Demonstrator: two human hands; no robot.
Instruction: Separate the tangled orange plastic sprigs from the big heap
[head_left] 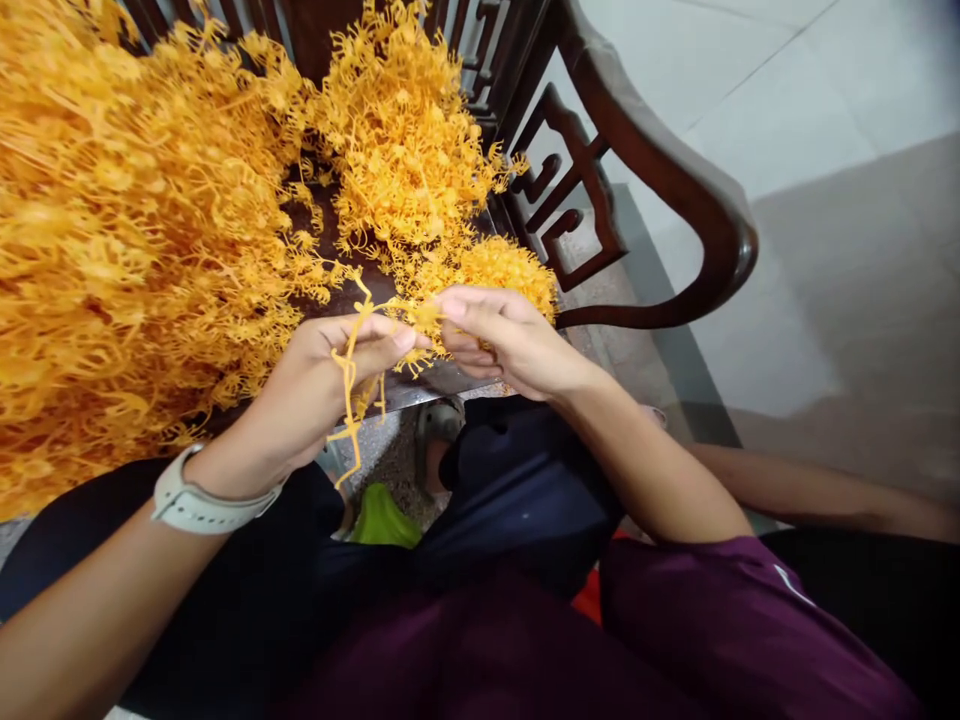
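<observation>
My left hand [311, 375], its thumb and index finger pinched together, holds a thin branching yellow plastic stem [349, 375] that dangles in front of the fingers. Close by on the right, my right hand [514, 335] pinches a small yellow plastic flower piece [426, 316] between thumb and fingertips. A strand of the stem runs between the two hands; whether the flower piece is joined to it I cannot make out. Just behind the right hand lies a low pile of loose yellow flower pieces [508, 268].
A large heap of tangled yellow plastic sprays [135, 250] fills the left, with a smaller heap [409, 140] behind. They rest on a dark wooden bench whose curved armrest [724, 230] stands at right. Below are a green object [384, 518] and a shoe [437, 425]. Another person's limb [817, 488] shows at right.
</observation>
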